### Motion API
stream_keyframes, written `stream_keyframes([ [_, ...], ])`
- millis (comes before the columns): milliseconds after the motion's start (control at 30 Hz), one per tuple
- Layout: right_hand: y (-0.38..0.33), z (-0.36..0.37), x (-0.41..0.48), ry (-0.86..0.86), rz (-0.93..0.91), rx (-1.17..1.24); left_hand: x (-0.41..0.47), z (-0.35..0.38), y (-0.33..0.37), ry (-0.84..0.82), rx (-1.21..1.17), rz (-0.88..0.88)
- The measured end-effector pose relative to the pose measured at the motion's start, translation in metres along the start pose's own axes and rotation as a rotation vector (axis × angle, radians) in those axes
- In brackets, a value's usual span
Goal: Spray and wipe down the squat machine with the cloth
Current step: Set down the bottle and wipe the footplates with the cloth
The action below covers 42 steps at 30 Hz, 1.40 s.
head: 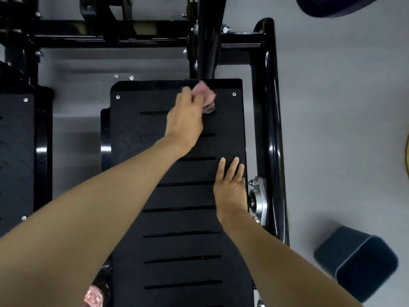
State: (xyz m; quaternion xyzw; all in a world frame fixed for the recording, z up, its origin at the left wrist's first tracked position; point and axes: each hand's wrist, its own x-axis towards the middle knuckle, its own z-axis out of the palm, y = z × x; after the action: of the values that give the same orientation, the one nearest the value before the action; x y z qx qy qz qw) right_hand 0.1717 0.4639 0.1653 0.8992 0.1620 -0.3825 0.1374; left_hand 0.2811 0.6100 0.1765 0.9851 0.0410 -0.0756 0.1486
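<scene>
Wiping — left hand grips cloth at footplate's twelve o'clock, right hand flat, fingers straight; next, probably sweep toward six.

The left hand grips a bunched pink cloth against the black slotted foot plate, near the plate's 12 o'clock edge. The right hand rests flat, fingers straight, at the plate's 3 o'clock side, just beside the black frame tube. A second plate lies at 9 o'clock; a dark blue bin stands on the grey floor at 4 o'clock.
</scene>
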Motion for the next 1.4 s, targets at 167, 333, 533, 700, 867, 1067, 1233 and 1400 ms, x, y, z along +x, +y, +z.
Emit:
stream_keyframes([
  [167, 0.001, 0.001, 0.001, 0.009, -0.012, 0.074, 0.059, 0.009, 0.071, -0.102, 0.249, 0.259],
  [333, -0.001, 0.006, 0.004, 0.028, 0.004, 0.107, 0.079, 0.026, 0.087, -0.242, 0.392, 0.269],
  [533, -0.001, 0.003, 0.003, 0.018, 0.003, 0.085, 0.083, 0.02, 0.059, -0.261, 0.491, 0.265],
  [700, -0.002, -0.003, -0.001, -0.014, -0.003, 0.037, 0.065, 0.011, 0.011, -0.251, 0.53, 0.138],
  [867, -0.002, -0.003, -0.003, -0.012, 0.0, -0.034, 0.042, -0.002, -0.036, -0.258, 0.607, 0.063],
  [1067, -0.004, -0.002, -0.002, -0.009, 0.019, -0.075, 0.024, -0.016, -0.084, -0.265, 0.629, -0.057],
  [1233, -0.005, 0.002, -0.001, -0.001, 0.027, -0.099, 0.018, -0.024, -0.115, -0.266, 0.613, -0.145],
  [1400, -0.005, 0.006, 0.001, 0.021, 0.028, -0.113, 0.01, -0.025, -0.139, -0.235, 0.552, -0.279],
])
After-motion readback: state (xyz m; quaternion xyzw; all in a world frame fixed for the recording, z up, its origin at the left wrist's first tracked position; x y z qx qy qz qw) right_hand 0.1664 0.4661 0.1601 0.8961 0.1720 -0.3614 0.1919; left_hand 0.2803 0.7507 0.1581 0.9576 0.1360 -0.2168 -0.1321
